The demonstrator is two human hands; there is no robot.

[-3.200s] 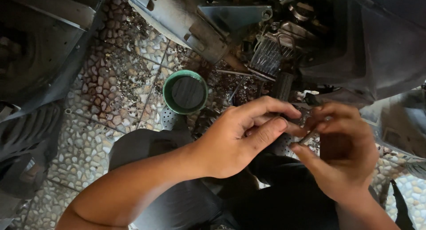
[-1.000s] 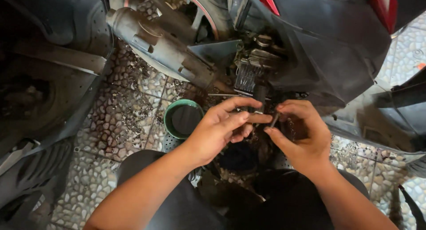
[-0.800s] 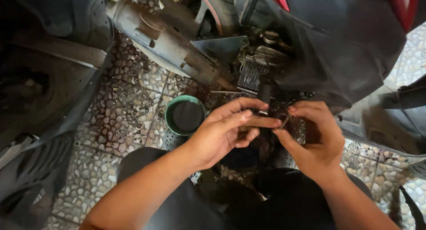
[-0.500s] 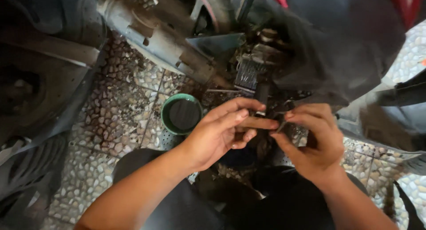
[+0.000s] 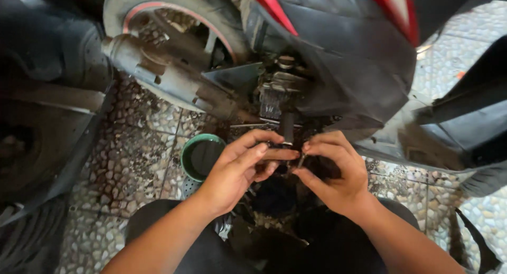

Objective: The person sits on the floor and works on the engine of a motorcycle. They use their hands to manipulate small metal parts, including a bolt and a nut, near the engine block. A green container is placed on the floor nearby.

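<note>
My left hand and my right hand meet at the middle of the view, fingertips together on a small dark greasy part held between them. The part is mostly hidden by my fingers. Just above it sit a short black hose and the finned engine block of a motor scooter. The scooter's black and red body panel hangs over my hands. My knees in dark trousers fill the bottom of the view.
A green round bowl stands on the pebble-tile floor, left of my left hand. The grey exhaust pipe and rear tyre lie behind it. Loose black panels lie at the left and another at the right.
My view has tilted up, showing more of the tyre and body panel. Both hands stay together on the small part, with only slight finger shifts.
</note>
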